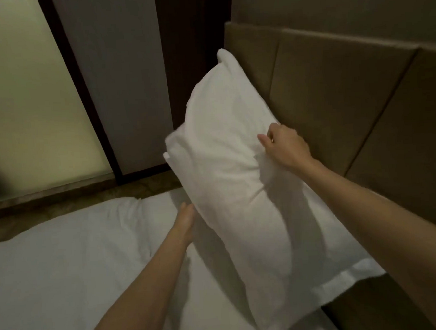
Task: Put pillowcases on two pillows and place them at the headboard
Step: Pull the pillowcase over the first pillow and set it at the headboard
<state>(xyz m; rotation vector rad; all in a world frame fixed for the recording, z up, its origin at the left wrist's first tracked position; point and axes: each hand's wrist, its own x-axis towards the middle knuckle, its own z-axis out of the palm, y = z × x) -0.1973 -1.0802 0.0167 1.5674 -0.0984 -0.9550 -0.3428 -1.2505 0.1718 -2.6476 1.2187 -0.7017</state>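
Observation:
A white pillow in its pillowcase (pixel 226 149) stands tilted on the bed, leaning toward the brown padded headboard (pixel 335 94). My right hand (pixel 283 145) pinches the fabric on its upper right side. Low on the pillow's left side is my left hand (pixel 187 217), fingers tucked under the edge and partly hidden. The pillowcase's flat hem (pixel 346 279) lies at the lower right by the headboard. A second white pillow or bunched bedding (pixel 76 237) lies flat on the bed to the left.
The white bed sheet (pixel 207 305) covers the mattress below. Beyond the bed's far edge runs a strip of floor (pixel 73 199), then a frosted glass panel (pixel 29 100) and a dark door frame (pixel 79 84).

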